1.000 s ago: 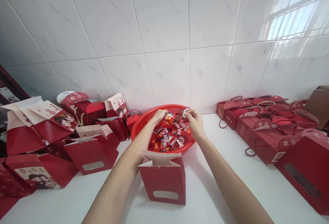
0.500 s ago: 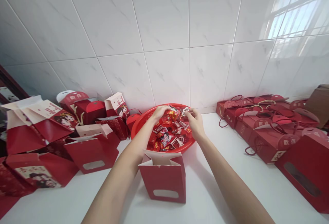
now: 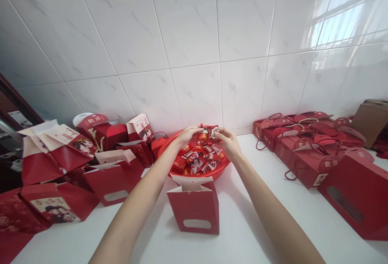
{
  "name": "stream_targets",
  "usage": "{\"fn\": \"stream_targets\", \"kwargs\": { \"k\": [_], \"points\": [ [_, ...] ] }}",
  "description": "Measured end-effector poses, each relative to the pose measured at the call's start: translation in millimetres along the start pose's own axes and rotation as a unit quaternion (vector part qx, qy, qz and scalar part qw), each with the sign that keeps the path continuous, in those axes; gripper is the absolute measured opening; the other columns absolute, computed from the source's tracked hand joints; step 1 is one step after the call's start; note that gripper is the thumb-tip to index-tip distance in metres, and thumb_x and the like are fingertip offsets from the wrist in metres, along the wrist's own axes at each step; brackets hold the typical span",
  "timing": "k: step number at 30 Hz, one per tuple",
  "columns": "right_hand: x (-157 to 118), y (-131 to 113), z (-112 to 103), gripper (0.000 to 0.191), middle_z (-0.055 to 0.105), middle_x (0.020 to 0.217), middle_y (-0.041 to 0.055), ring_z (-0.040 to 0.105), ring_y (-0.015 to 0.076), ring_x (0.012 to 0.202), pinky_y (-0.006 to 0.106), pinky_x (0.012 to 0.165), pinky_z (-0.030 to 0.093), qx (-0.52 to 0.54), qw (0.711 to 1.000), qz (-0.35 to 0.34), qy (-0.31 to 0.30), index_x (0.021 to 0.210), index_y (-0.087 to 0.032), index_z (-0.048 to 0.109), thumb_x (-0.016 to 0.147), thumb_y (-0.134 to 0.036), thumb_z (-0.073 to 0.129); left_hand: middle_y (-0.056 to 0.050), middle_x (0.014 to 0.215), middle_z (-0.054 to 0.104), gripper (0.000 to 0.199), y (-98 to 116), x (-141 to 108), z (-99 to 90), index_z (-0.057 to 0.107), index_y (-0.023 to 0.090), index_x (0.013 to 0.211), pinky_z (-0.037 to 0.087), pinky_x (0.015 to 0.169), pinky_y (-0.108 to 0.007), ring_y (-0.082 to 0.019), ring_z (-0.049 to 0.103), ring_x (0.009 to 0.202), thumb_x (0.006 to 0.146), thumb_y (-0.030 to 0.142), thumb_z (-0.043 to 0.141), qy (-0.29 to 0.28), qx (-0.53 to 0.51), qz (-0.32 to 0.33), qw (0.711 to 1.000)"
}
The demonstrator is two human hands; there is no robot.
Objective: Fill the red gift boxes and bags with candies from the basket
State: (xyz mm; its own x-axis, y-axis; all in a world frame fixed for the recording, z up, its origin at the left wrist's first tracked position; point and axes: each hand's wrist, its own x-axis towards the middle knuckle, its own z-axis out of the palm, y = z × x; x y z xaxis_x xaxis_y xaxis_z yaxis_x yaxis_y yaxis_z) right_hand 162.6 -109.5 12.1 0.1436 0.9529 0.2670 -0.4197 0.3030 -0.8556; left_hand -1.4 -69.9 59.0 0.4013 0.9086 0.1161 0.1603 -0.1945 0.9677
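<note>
Over the far side of a red plastic basket (image 3: 224, 171) both my hands are at work among wrapped candies (image 3: 195, 165). My left hand (image 3: 187, 136) is closed, its fingertips on red-wrapped candy (image 3: 203, 135) at the back of the basket. Pinched between the thumb and fingers of my right hand (image 3: 228, 142) is a red candy packet (image 3: 214, 132) with a pale printed patch. The two hands are close together, wrappers between them. In front of the basket, between my forearms, an open-topped red gift box (image 3: 194, 207) stands upright with an oval window.
On the left, several red and cream gift boxes (image 3: 113, 183) stand crowded together, some with open tops. Rows of closed red boxes (image 3: 306, 167) with cord handles fill the right side. A large red box (image 3: 357, 199) stands nearer. White tiles (image 3: 194, 90) back the white tabletop (image 3: 242, 239).
My hands have drawn slightly closer together over the basket, and the packet in my right hand has shifted a little left. The camera view has moved slightly.
</note>
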Motion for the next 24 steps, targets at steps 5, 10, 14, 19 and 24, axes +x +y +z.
{"fn": "stream_targets", "kwargs": {
  "k": [5, 10, 14, 19, 24],
  "points": [
    [-8, -23, 8, 0.03, 0.069, 0.075, -0.0012, 0.061, 0.0135, 0.064, 0.028, 0.062, 0.051, 0.034, 0.996, -0.004, -0.082, 0.073, -0.021, 0.068, 0.057, -0.04, 0.085, -0.01, 0.097, 0.076, 0.043, 11, -12, -17.9, 0.072, 0.014, 0.1, 0.053, 0.082, -0.033, -0.022, 0.069, 0.086, 0.069, 0.042, 0.082, -0.037, -0.094, 0.0, 0.995],
    [-30, -61, 16, 0.024, 0.071, 0.078, 0.0006, 0.063, 0.0145, 0.071, 0.029, 0.071, 0.053, -0.012, 0.985, -0.086, -0.147, 0.076, -0.021, 0.073, 0.067, -0.04, 0.084, -0.007, 0.126, 0.069, 0.041, 33, -93, -31.2, 0.069, 0.024, 0.115, 0.05, 0.098, -0.04, -0.027, 0.065, 0.113, 0.079, 0.045, 0.075, 0.056, -0.036, 0.099, 0.993],
    [-55, -90, 21, 0.019, 0.071, 0.077, 0.0012, 0.063, 0.0155, 0.068, 0.031, 0.068, 0.053, -0.066, 0.97, -0.109, -0.208, 0.079, -0.021, 0.075, 0.073, -0.039, 0.081, -0.006, 0.125, 0.069, 0.027, 29, -152, -32.0, 0.075, 0.023, 0.07, 0.045, 0.106, -0.041, -0.032, 0.058, 0.122, 0.083, 0.046, 0.069, 0.067, 0.039, 0.159, 0.984],
    [-81, -101, 32, 0.008, 0.073, 0.082, 0.0023, 0.066, 0.0176, 0.077, 0.03, 0.071, 0.053, -0.194, 0.916, -0.178, -0.302, 0.084, -0.022, 0.078, 0.085, -0.025, 0.07, -0.009, 0.124, 0.067, 0.029, 3, -177, -6.0, 0.082, 0.027, 0.088, 0.045, 0.105, -0.041, -0.031, 0.057, 0.123, 0.087, 0.049, 0.063, 0.042, 0.145, 0.069, 0.986],
    [-88, -94, 38, 0.02, 0.076, 0.092, 0.0022, 0.067, 0.0186, 0.085, 0.03, 0.073, 0.052, -0.351, 0.847, -0.256, -0.305, 0.085, -0.024, 0.078, 0.088, -0.013, 0.062, -0.007, 0.118, 0.072, 0.026, -9, -161, 9.3, 0.079, 0.024, 0.101, 0.047, 0.101, -0.04, -0.028, 0.062, 0.115, 0.084, 0.041, 0.069, 0.047, 0.079, 0.03, 0.995]
  ]
}}
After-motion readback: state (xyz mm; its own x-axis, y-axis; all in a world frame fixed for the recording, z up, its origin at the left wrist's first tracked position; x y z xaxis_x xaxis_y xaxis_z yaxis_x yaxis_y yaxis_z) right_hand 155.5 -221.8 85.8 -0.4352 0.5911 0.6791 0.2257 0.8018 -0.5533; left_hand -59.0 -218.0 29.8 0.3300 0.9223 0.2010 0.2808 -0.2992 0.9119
